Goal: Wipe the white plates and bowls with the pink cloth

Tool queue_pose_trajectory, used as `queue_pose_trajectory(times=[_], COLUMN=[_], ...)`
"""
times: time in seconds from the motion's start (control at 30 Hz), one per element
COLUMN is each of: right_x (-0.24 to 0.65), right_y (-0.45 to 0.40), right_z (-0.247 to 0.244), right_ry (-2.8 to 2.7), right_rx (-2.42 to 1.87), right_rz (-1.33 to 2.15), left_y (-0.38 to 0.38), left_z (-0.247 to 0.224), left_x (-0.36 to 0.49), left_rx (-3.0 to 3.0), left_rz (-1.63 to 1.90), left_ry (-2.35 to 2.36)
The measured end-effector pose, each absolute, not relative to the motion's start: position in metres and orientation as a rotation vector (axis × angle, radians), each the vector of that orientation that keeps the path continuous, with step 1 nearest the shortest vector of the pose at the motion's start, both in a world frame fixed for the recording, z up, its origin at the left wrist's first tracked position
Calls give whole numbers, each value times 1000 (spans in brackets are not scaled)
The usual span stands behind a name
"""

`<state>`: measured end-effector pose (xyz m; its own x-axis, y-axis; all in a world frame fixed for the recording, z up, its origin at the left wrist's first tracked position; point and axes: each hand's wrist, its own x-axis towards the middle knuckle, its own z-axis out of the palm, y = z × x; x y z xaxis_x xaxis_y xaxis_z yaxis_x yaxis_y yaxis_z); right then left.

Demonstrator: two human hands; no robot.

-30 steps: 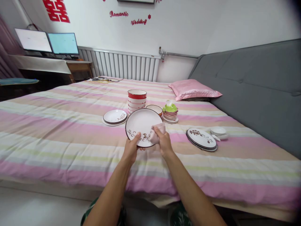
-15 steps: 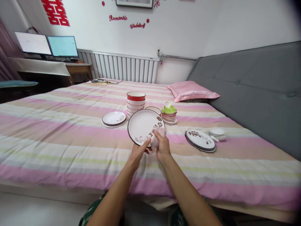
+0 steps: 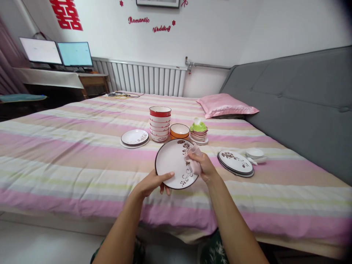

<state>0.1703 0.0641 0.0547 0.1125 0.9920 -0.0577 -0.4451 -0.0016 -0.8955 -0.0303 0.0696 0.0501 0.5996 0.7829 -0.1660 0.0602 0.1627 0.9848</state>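
A white plate [image 3: 172, 161] with a dark rim and brown flowers is tilted toward me above the bed. My left hand [image 3: 155, 181] grips its lower left edge, thumb on the face and fingers beneath. At the plate's right edge, my right hand [image 3: 202, 167] pinches a pale pink cloth [image 3: 195, 163] against the flower pattern. Behind the plate stand a stack of bowls [image 3: 160, 124], red-banded at the top, and an orange bowl [image 3: 179, 132].
Stacked plates [image 3: 134, 137] lie at the left, more flowered plates [image 3: 235, 162] at the right beside small white dishes [image 3: 255, 154]. A green leaf-shaped dish [image 3: 198, 126] tops a small stack. Farther back are a pink pillow [image 3: 227, 105] and cables [image 3: 121, 95].
The plate has moved down and toward me and has turned. My left hand now holds it farther left, and my right hand with the cloth has shifted to the right edge.
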Motion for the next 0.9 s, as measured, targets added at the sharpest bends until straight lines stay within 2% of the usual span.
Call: queue_pose_trajectory(times=[0.6, 0.9], right_x=[130, 89], right_y=[80, 69], right_z=[47, 36], right_ry=[-577, -625], right_rx=[-862, -920], right_rz=[1129, 1145], left_y=[75, 77], left_z=[41, 39], left_x=[1, 7], left_rx=[949, 813], left_rz=[1181, 1389], left_ry=[819, 786])
